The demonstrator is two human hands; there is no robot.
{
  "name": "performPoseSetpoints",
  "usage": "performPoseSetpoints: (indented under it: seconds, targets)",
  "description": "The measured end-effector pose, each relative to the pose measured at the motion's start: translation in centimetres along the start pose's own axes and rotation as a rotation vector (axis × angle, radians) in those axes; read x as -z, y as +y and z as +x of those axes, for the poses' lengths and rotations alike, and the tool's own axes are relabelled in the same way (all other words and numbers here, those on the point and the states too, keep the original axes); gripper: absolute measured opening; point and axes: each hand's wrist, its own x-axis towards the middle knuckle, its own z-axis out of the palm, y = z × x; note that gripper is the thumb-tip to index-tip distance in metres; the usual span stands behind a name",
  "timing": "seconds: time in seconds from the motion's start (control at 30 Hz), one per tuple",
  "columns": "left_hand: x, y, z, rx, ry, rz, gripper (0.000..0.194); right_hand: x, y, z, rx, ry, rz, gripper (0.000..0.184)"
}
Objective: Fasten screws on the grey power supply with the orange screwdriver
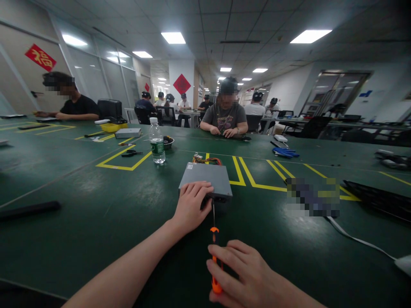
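Note:
A grey metal power supply box (pixel 208 178) lies on the green table (pixel 96 214) in front of me, with coloured wires (pixel 207 160) coming out of its far end. My left hand (pixel 192 206) rests on its near left corner, fingers curled over the edge. My right hand (pixel 247 273) is closed round the orange-and-black handle of a screwdriver (pixel 214 246). The screwdriver's thin shaft points away from me, and its tip meets the box's near face.
A water bottle (pixel 157 141) stands left of the box inside yellow floor-tape lines. Blue gloves (pixel 285 152), a black keyboard (pixel 379 199) and a white cable (pixel 353 237) lie to the right. A person sits across the table (pixel 226 115); another at far left (pixel 72 102).

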Motion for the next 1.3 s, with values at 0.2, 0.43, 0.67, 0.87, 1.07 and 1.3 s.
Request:
performPoseSetpoints:
  seconds: [0.2,0.43,0.67,0.87,1.07,1.3]
  targets:
    - [0.0,0.0,0.0,0.0,0.001,0.005,0.024,-0.3,0.1,-0.4,-0.022,0.054,0.022,0.026]
    - [0.0,0.0,0.0,-0.002,-0.001,0.007,0.024,-0.1,0.0,0.0,0.01,-0.027,-0.006,0.025]
    - [0.0,0.0,0.0,0.003,0.005,0.003,0.024,-0.7,0.3,-0.7,0.0,0.07,0.008,0.016]
    - [-0.1,0.0,0.0,-0.001,0.015,0.006,0.024,0.0,0.2,-0.2,-0.004,-0.01,-0.036,0.023]
    - [-0.1,0.0,0.0,-0.007,0.022,0.0,0.024,-0.4,0.3,-0.5,-0.025,0.077,-0.033,0.016]
    - [-0.3,-0.1,0.0,-0.002,0.035,0.003,0.022,0.0,0.5,-0.2,0.017,-0.036,-0.04,0.018]
